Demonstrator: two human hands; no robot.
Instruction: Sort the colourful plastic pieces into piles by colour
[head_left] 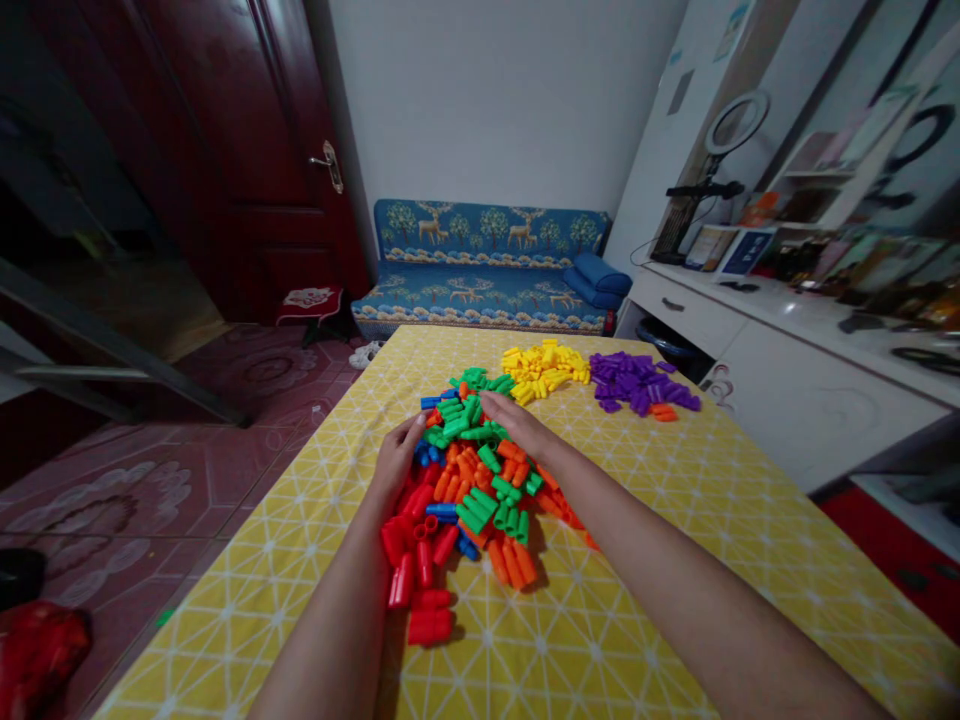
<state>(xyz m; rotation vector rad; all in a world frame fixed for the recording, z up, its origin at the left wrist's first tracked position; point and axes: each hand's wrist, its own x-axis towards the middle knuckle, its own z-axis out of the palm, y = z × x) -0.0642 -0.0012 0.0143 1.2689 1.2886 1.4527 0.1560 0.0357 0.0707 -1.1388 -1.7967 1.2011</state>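
One table [675,460] under a yellow cloth spreads before you. On it, your mixed heap of plastic pieces [463,465] jumbles red, orange, green and blue. Farther off to the right, the purple pile [637,382] and yellow pile [546,368] sit apart, likely to keep colours separate. Your right hand [517,422] and left hand [396,458] flank the heap's far part, perhaps to contain loose pieces; I cannot tell whether either grips any. Smallest, a few orange pieces [664,412] touch the purple pile's near edge.
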